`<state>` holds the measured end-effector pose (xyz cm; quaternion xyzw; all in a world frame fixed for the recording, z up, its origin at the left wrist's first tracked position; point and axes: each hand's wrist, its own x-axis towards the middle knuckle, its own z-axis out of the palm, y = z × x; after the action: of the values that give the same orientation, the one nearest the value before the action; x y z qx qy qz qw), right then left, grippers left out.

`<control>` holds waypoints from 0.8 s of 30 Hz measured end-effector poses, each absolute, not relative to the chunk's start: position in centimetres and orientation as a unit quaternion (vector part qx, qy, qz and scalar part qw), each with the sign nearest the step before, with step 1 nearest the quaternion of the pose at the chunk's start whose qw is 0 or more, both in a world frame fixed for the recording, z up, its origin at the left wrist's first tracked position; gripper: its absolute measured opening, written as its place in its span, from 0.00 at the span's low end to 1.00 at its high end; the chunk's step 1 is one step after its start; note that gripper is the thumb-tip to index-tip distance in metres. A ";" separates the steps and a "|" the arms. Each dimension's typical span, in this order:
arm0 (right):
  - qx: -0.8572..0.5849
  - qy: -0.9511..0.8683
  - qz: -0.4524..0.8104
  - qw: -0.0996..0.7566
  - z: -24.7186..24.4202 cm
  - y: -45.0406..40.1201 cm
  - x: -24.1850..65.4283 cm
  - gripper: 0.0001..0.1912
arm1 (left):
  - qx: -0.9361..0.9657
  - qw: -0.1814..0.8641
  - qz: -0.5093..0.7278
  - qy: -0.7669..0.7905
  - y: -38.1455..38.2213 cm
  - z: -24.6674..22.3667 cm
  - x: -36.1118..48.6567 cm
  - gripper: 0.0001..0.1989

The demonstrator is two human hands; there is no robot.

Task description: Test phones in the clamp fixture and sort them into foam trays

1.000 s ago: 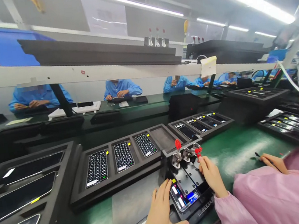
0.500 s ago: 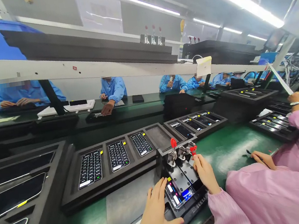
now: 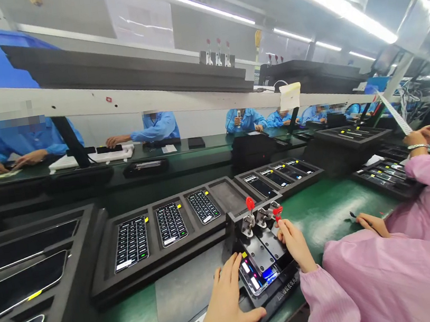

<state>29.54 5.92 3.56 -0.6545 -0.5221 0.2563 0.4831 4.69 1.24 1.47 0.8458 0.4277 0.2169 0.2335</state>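
Phone (image 3: 253,279) in clamp fixture (image 3: 259,256), lower centre of frame; right hand (image 3: 294,244) grip pinching red lever (image 3: 278,209), left hand (image 3: 225,299) grip spread loose at phone's left edge, contact unclear. Phone probably light, stiff, slick, glass fragile: hold by side edges; lever likely firm, take red tip

A phone (image 3: 253,278) lay face up in the black fixture (image 3: 267,255), its lit screen (image 3: 270,276) partly beneath the fixture's screwed metal plates (image 3: 257,253). At the fixture's far end, one clamp (image 3: 248,223) had its red handle (image 3: 250,203) upright.
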 end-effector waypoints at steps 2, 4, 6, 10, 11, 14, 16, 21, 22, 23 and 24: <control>-0.651 -0.521 0.258 0.488 3.5 6.0 29.6 0.24 | 0.848 0.229 0.215 0.427 1.3 1.5 4.8 0.52; -0.648 -0.518 0.259 0.494 3.5 6.1 29.6 0.24 | 0.849 0.225 0.214 0.428 1.3 1.6 4.8 0.52; -0.646 -0.516 0.260 0.499 3.4 6.2 29.6 0.24 | 0.849 0.223 0.211 0.430 1.2 1.6 4.8 0.52; -0.642 -0.511 0.261 0.509 3.3 6.3 29.6 0.25 | 0.849 0.219 0.213 0.431 1.2 1.5 4.8 0.52; -0.641 -0.510 0.261 0.511 3.3 6.3 29.6 0.26 | 0.849 0.217 0.216 0.430 1.2 1.5 4.8 0.52; -0.636 -0.510 0.260 0.517 3.6 6.2 29.5 0.27 | 0.849 0.214 0.223 0.428 1.2 1.4 4.8 0.51; -0.634 -0.509 0.258 0.522 3.8 6.1 29.3 0.28 | 0.849 0.215 0.227 0.426 1.2 1.3 4.8 0.51; -0.631 -0.508 0.243 0.534 4.5 5.7 28.4 0.26 | 0.848 0.214 0.224 0.430 1.0 1.4 4.9 0.49; -0.632 -0.505 0.232 0.541 4.8 5.6 28.1 0.26 | 0.848 0.212 0.221 0.432 1.0 1.5 5.0 0.49; -0.634 -0.499 0.215 0.551 5.3 5.4 27.9 0.25 | 0.848 0.210 0.218 0.434 1.0 1.7 5.1 0.48; -0.636 -0.490 0.191 0.564 5.8 5.1 27.7 0.24 | 0.848 0.210 0.213 0.437 0.9 2.0 5.3 0.47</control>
<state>27.66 5.09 5.78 -0.6363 -0.4904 0.1908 0.5641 5.30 0.92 1.99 0.8484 0.4368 0.2132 0.2096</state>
